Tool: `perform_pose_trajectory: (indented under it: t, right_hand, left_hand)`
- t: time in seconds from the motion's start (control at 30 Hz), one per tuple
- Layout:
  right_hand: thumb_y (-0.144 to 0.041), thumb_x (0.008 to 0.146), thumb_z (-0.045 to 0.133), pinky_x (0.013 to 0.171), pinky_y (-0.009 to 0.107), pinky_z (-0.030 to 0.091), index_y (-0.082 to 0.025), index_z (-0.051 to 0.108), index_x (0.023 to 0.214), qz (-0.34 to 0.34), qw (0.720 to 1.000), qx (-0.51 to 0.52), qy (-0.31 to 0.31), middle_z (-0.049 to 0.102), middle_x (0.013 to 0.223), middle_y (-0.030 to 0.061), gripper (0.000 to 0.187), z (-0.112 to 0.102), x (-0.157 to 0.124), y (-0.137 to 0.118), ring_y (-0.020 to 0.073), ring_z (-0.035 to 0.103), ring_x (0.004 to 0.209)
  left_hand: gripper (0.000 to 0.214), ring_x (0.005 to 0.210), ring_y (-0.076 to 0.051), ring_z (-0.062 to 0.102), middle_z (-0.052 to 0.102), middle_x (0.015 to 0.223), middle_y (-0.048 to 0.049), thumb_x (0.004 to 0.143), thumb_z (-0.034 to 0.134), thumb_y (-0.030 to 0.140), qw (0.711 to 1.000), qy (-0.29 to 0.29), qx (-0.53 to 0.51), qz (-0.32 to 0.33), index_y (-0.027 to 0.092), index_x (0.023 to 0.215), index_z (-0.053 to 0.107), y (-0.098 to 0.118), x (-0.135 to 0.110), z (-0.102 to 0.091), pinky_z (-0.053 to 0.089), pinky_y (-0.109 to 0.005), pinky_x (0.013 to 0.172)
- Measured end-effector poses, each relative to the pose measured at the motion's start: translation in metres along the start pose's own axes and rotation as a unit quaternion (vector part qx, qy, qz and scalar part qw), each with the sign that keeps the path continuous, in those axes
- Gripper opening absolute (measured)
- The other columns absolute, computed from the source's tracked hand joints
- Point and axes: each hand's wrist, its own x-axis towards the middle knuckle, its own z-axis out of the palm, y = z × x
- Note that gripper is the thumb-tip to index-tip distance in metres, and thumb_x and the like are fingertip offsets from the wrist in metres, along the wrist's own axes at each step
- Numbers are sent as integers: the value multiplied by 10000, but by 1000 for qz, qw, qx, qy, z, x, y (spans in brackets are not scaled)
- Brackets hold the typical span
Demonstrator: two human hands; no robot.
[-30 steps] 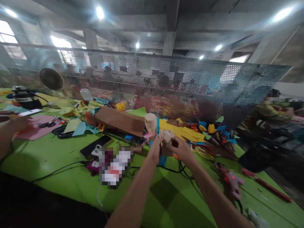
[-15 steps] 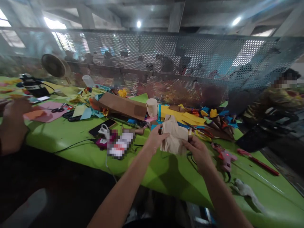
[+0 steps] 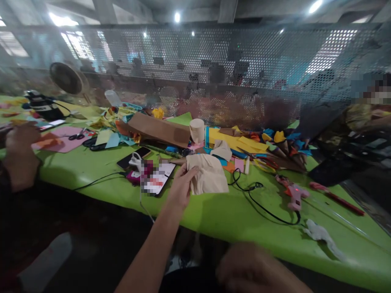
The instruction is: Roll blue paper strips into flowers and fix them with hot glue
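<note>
My left hand (image 3: 181,186) pinches the left edge of a beige piece of cloth (image 3: 209,179) that hangs just over the green table (image 3: 238,215). My right hand (image 3: 250,268) is low and close to the camera, off the table edge and blurred by motion; I cannot make out its fingers. A smaller beige piece (image 3: 222,149) lies on the table behind the cloth.
A pink glue gun (image 3: 292,194) with a black cable (image 3: 262,207) lies to the right. Phones (image 3: 159,181) lie left of my hand. Coloured paper scraps (image 3: 241,144), a brown cardboard sheet (image 3: 159,129), a tape roll (image 3: 197,129) and scissors (image 3: 76,136) lie further back. Another person's hand (image 3: 20,146) is at far left.
My right hand let go of the beige cloth and dropped down toward me. The left hand keeps the cloth, now spread out lower. The view tilted down.
</note>
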Motion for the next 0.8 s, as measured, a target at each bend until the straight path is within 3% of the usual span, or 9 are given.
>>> perform_pose_trajectory:
  t: [0.1, 0.17, 0.23, 0.3, 0.47, 0.57, 0.67, 0.73, 0.8]
  right_hand:
    - [-303, 897, 604, 662, 295, 488, -261, 683, 911, 86, 956, -88, 266, 685, 818, 30, 90, -10, 3, 25, 194, 635, 745]
    - [-290, 845, 654, 787, 370, 495, -269, 639, 1142, 76, 923, -172, 334, 671, 1021, 86, 298, -12, 10, 43, 255, 626, 928]
    - [-226, 818, 644, 920, 441, 449, -279, 565, 1297, 46, 913, -246, 323, 614, 1241, 112, 488, -10, 17, 54, 297, 569, 1115]
    - [-127, 804, 581, 967, 462, 409, -295, 570, 1308, 26, 909, -289, 299, 591, 1334, 80, 531, -6, 24, 60, 294, 538, 1177]
    - [-66, 836, 495, 912, 423, 433, -297, 696, 1118, 2, 918, -277, 284, 740, 1112, 5, 416, -2, 27, 68, 238, 616, 1035]
    - [-114, 859, 509, 892, 430, 456, -291, 724, 1049, 13, 925, -266, 272, 760, 1053, 7, 337, -2, 23, 73, 240, 639, 995]
    - [-115, 844, 525, 872, 436, 476, -284, 731, 1017, 27, 932, -257, 255, 759, 1056, 20, 319, -1, 18, 76, 248, 648, 985]
    - [-97, 828, 532, 871, 440, 484, -275, 725, 1036, 33, 937, -243, 248, 752, 1077, 31, 335, 0, 16, 77, 252, 645, 997]
    - [-90, 813, 543, 877, 449, 485, -268, 721, 1047, 37, 942, -224, 246, 747, 1088, 41, 343, 0, 16, 78, 257, 640, 1007]
  left_hand:
    - [404, 740, -171, 683, 736, 830, -24, 587, 837, 259, 999, -5, 23, -49, 184, 959, 698, -17, -7, -3, 531, -259, 691]
    - [388, 730, -165, 672, 731, 839, -29, 595, 828, 262, 997, 3, 42, -66, 176, 949, 695, -29, -11, -6, 522, -256, 683]
    - [373, 750, -170, 664, 728, 871, -36, 615, 814, 270, 996, 14, 61, -70, 172, 953, 688, -38, -14, -9, 513, -261, 691]
    - [361, 768, -176, 655, 724, 895, -42, 637, 800, 272, 994, 13, 82, -72, 170, 960, 675, -45, -16, -12, 508, -271, 706]
    - [492, 746, -171, 627, 683, 844, -28, 680, 772, 219, 974, 1, 225, -37, 182, 1137, 593, -44, -16, -25, 490, -265, 690]
    - [520, 666, -130, 564, 609, 808, 10, 759, 685, 168, 914, 22, 400, 67, 218, 1256, 543, -36, -19, -38, 459, -247, 679]
    - [516, 715, -131, 548, 598, 987, -24, 801, 617, 125, 830, 30, 535, 158, 263, 1292, 540, -27, -31, -47, 458, -281, 755]
    - [493, 921, -186, 582, 600, 1128, -55, 832, 614, 164, 792, -46, 578, 191, 285, 1304, 536, -24, -44, -48, 450, -334, 862]
    - [437, 1097, -241, 554, 616, 1197, -57, 828, 662, 246, 749, -166, 610, 198, 298, 1254, 578, -23, -56, -47, 415, -388, 944]
